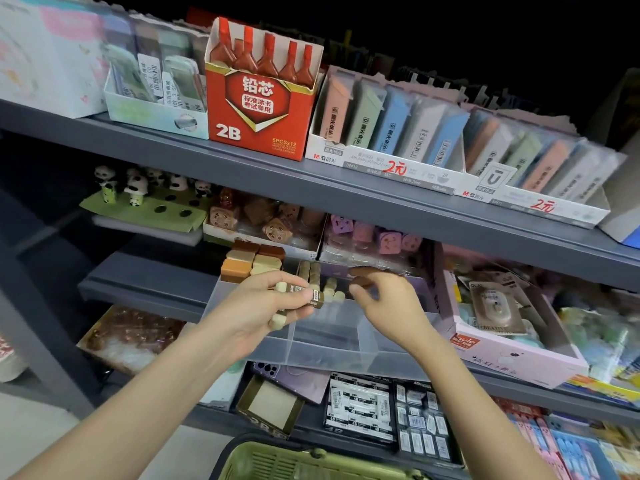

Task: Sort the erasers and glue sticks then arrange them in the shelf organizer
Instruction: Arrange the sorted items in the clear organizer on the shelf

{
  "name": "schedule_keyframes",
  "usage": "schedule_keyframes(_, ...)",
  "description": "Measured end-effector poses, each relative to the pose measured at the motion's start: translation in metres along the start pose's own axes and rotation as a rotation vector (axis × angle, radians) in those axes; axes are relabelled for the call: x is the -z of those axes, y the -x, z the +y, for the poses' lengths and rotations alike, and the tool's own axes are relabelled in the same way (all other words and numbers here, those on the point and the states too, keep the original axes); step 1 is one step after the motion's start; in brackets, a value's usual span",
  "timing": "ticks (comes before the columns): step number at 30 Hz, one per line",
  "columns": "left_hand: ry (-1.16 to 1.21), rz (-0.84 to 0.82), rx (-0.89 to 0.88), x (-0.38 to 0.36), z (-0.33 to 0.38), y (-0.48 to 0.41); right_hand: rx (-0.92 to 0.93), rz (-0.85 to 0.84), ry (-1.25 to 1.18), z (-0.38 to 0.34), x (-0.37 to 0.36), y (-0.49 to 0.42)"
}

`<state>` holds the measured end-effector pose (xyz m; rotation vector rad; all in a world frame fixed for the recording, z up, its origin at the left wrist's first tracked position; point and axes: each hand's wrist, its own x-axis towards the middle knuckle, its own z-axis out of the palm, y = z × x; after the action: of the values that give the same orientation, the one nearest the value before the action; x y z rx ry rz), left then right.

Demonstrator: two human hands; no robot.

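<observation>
My left hand (266,303) grips a small bundle of cream erasers with brown sleeves (304,295) just above the clear plastic shelf organizer (332,344). My right hand (384,299) hovers over the organizer's middle section, fingers curled and pinched together; whether anything is between them is hidden. Several cream erasers (323,282) stand upright in the organizer's back row. Brown and tan block erasers (251,261) are stacked at its far left corner.
A pink open box (512,355) of packaged items stands right of the organizer. Below lie boxes of black-and-white 4B erasers (363,407), a brown cardboard box (270,407) and a green basket (298,462). The upper shelf carries a red 2B lead box (259,109).
</observation>
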<state>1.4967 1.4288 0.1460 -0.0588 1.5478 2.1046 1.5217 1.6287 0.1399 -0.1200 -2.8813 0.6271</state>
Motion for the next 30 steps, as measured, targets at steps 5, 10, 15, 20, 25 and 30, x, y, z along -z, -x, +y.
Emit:
schedule_keyframes(5, -0.056, -0.077, -0.025, -0.01, -0.002, 0.004, 0.106, -0.085, -0.586, -0.024, 0.004, 0.034)
schedule_keyframes(10, -0.106, -0.123, -0.029, -0.015, -0.002, 0.009, -0.011, -0.016, -0.823, -0.028, 0.001, 0.037)
schedule_keyframes(15, -0.181, -0.05, -0.088, -0.007, -0.002, 0.006, -0.16, 0.065, -1.024, -0.012, 0.021, 0.026)
schedule_keyframes(20, -0.303, -0.053, -0.277, -0.013, -0.002, 0.006, -0.134, -0.145, -1.182, -0.021, 0.012, 0.037)
schedule_keyframes(25, -0.421, -0.082, -0.421, -0.018, -0.003, 0.007, -0.004, -0.176, -0.988, -0.032, 0.004, 0.046)
schedule_keyframes(30, -0.571, -0.046, -0.5, -0.025, -0.007, 0.005, -0.135, -0.06, -1.089, -0.032, 0.004, 0.044)
